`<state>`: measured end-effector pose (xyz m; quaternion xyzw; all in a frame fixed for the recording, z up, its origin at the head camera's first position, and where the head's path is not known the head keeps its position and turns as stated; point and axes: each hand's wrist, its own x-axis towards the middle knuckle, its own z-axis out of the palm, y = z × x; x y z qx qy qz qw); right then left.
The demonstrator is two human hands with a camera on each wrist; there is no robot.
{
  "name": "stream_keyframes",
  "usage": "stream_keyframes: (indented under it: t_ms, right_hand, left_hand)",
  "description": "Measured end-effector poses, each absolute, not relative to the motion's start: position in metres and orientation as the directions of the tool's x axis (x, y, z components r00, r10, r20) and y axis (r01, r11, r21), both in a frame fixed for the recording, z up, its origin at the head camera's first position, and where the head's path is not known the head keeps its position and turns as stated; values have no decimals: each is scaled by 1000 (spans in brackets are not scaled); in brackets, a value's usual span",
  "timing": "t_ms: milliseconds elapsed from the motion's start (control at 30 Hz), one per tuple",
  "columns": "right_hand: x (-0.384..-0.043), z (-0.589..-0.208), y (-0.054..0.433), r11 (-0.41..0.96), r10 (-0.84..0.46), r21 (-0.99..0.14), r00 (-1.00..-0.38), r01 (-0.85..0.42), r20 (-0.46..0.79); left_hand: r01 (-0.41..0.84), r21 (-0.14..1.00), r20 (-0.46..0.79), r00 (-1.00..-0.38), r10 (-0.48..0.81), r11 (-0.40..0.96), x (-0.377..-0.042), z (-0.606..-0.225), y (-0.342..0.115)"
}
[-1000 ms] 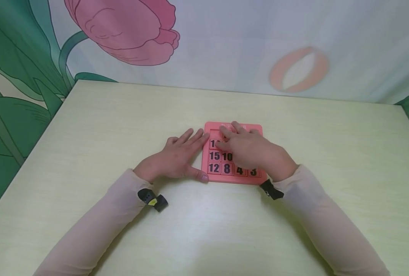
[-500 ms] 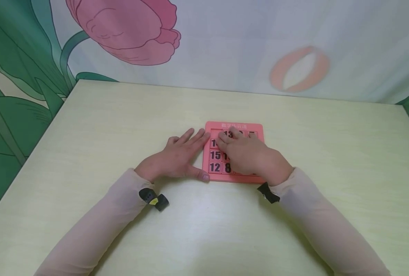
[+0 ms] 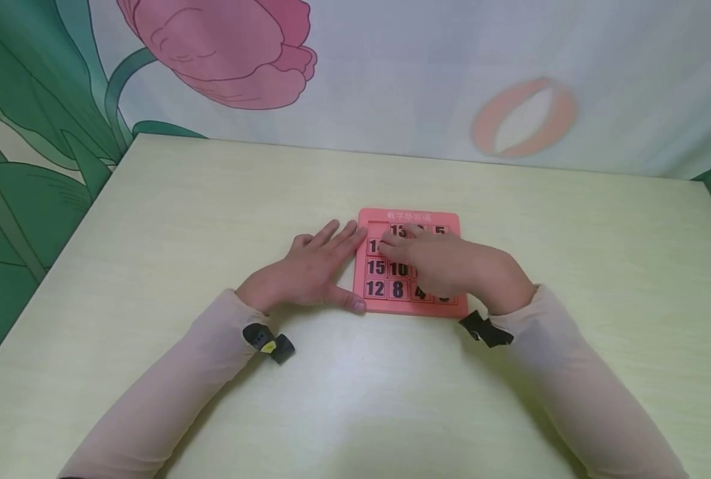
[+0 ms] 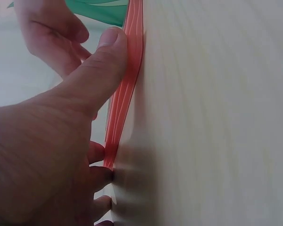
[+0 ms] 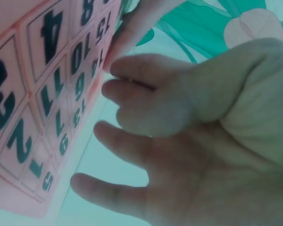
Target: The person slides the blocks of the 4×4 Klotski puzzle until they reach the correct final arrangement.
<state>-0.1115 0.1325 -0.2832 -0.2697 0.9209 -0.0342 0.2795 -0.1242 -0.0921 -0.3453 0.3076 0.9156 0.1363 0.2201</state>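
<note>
A pink-red sliding number puzzle (image 3: 399, 269) lies flat on the table, black numerals on its square tiles. Its top-left slot has no tile; 13 sits just right of that gap. Along the puzzle's left side, my left hand (image 3: 304, 276) spreads its fingers, index fingertip at the upper edge and thumb at the lower-left corner. The left wrist view shows that thumb (image 4: 111, 52) against the layered red side. Over the right part of the tiles is my right hand (image 3: 451, 263), fingers extended loosely and gripping nothing. In the right wrist view its fingertips are apart from the tiles (image 5: 49, 33).
The pale wooden table (image 3: 212, 193) extends around the puzzle on all sides. Behind its far edge hangs a curtain (image 3: 385, 73) printed with a pink flower and green leaves. Both wrists wear black straps over long pale sleeves (image 3: 182, 379).
My right hand has moved down from the puzzle's top edge, then shifted right with its wrist turning, uncovering the top lettering and more tiles. The left hand stays in place at the side.
</note>
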Motion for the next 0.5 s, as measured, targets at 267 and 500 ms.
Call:
stream_keyframes:
  t_ms: [267, 500]
  right_hand:
    - [-106, -288, 124, 847, -517, -186, -691, -498, -505]
    - [-116, -298, 122, 867, -480, -135, -733, -480, -481]
  left_hand:
    - [506, 379, -327, -710, 624, 775, -124, -345, -91]
    - [497, 394, -332, -708, 623, 773, -125, -344, -91]
